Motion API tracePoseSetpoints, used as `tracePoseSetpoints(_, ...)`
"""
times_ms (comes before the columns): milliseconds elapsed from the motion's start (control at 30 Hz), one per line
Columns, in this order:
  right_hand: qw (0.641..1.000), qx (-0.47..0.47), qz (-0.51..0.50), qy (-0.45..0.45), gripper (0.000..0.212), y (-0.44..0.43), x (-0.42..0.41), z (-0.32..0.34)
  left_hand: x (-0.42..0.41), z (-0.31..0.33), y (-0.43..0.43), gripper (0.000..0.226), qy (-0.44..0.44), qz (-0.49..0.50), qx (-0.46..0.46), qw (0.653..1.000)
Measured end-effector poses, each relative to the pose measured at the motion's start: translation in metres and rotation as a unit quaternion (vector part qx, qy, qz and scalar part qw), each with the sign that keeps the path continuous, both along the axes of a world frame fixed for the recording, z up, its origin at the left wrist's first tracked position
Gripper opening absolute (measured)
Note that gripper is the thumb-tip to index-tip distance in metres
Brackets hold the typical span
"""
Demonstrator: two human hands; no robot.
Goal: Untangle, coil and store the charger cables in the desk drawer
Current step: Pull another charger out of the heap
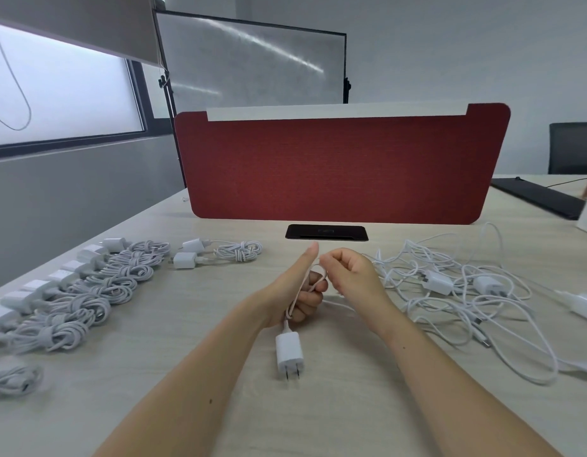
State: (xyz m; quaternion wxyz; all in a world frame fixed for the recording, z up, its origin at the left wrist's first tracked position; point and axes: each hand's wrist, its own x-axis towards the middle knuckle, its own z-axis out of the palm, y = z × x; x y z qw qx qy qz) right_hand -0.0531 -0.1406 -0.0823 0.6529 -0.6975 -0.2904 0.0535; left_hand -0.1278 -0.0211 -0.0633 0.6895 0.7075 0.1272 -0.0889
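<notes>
Light wood desk (199, 351): coiled chargers (87, 291) in a row along left edge, coiled pair (219, 252) nearer far edge. Tangled cables (450, 291) on right side. Red divider (341, 166) and black hatch (326, 232) at far edge.

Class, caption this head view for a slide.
Left hand and right hand loop one charger cable above the desk; coiled chargers left, tangled pile right.

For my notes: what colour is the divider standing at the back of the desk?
The divider is dark red; the head view shows it best.
</notes>
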Motion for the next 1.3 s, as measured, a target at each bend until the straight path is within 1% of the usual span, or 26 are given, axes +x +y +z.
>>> tracePoseSetpoints(100,1.000,0.000,0.007,0.012,0.008,0.000,0.000,0.000,0.001,-0.002,-0.003,0.050,-0.036,0.019,0.060,0.997)
tracePoseSetpoints(167,1.000,-0.023,0.003,-0.001,0.009,0.001,0.001,0.000,0.002,-0.005,-0.005,0.046,-0.069,0.061,0.075,0.993)
tracePoseSetpoints(200,0.999,-0.042,0.000,-0.018,0.010,0.001,0.001,-0.001,0.003,-0.007,-0.005,0.045,-0.095,0.091,0.108,0.985)
tracePoseSetpoints(267,0.992,-0.102,-0.006,-0.071,0.010,0.002,0.001,-0.006,0.007,-0.014,-0.005,0.042,-0.150,0.159,0.211,0.953)
tracePoseSetpoints(300,0.985,-0.139,-0.011,-0.100,0.007,0.002,0.000,-0.007,0.010,-0.018,-0.005,0.040,-0.175,0.192,0.239,0.936)
tracePoseSetpoints(333,0.978,-0.167,-0.017,-0.127,0.004,0.002,-0.002,-0.008,0.012,-0.021,-0.007,0.039,-0.199,0.222,0.236,0.925)
tracePoseSetpoints(400,0.964,-0.199,-0.032,-0.171,0.010,0.001,-0.005,-0.008,0.013,-0.021,-0.010,0.038,-0.236,0.268,0.159,0.920)
tracePoseSetpoints(467,0.943,-0.249,-0.044,-0.215,0.014,-0.001,-0.008,-0.006,0.013,-0.016,-0.012,0.041,-0.270,0.298,0.045,0.914)
tracePoseSetpoints(533,0.920,-0.304,-0.047,-0.244,0.013,-0.004,-0.008,-0.006,0.013,-0.009,-0.011,0.042,-0.289,0.322,-0.070,0.899)
tracePoseSetpoints(600,0.911,-0.324,-0.048,-0.253,0.011,-0.008,-0.005,-0.007,0.012,-0.003,-0.011,0.041,-0.278,0.346,-0.172,0.880)
tracePoseSetpoints(633,0.905,-0.335,-0.051,-0.258,0.012,-0.010,-0.003,-0.007,0.012,-0.002,-0.011,0.040,-0.259,0.367,-0.209,0.869)
tracePoseSetpoints(667,0.898,-0.348,-0.056,-0.263,0.012,-0.013,-0.001,-0.006,0.013,0.000,-0.010,0.039,-0.241,0.393,-0.224,0.859)
tracePoseSetpoints(767,0.893,-0.370,-0.087,-0.242,0.013,-0.026,0.014,-0.004,0.013,0.003,-0.004,0.036,-0.210,0.447,-0.198,0.847)
tracePoseSetpoints(867,0.902,-0.355,-0.149,-0.195,0.014,-0.044,0.032,-0.008,0.011,0.004,0.008,0.035,-0.193,0.461,-0.178,0.848)
tracePoseSetpoints(967,0.902,-0.340,-0.175,-0.202,0.011,-0.051,0.037,-0.008,0.010,-0.001,0.014,0.036,-0.171,0.460,-0.176,0.853)
tracePoseSetpoints(1000,0.899,-0.335,-0.163,-0.228,0.013,-0.048,0.034,-0.006,0.011,-0.003,0.015,0.037,-0.170,0.458,-0.175,0.854)
tracePoseSetpoints(1067,0.881,-0.336,-0.121,-0.311,0.010,-0.038,0.027,0.000,0.013,-0.006,0.017,0.037,-0.170,0.454,-0.168,0.859)
tracePoseSetpoints(1133,0.864,-0.338,-0.084,-0.363,0.007,-0.028,0.017,0.006,0.013,-0.007,0.019,0.037,-0.164,0.448,-0.160,0.864)
tracePoseSetpoints(1200,0.868,-0.340,-0.053,-0.359,0.008,-0.021,0.008,0.009,0.013,-0.010,0.021,0.036,-0.158,0.441,-0.166,0.868)
tracePoseSetpoints(1267,0.890,-0.343,-0.016,-0.300,0.005,-0.019,0.001,0.010,0.013,-0.010,0.023,0.036,-0.152,0.434,-0.170,0.872)
tracePoseSetpoints(1300,0.906,-0.335,0.001,-0.261,0.008,-0.018,-0.001,0.011,0.013,-0.010,0.024,0.036,-0.148,0.430,-0.166,0.875)
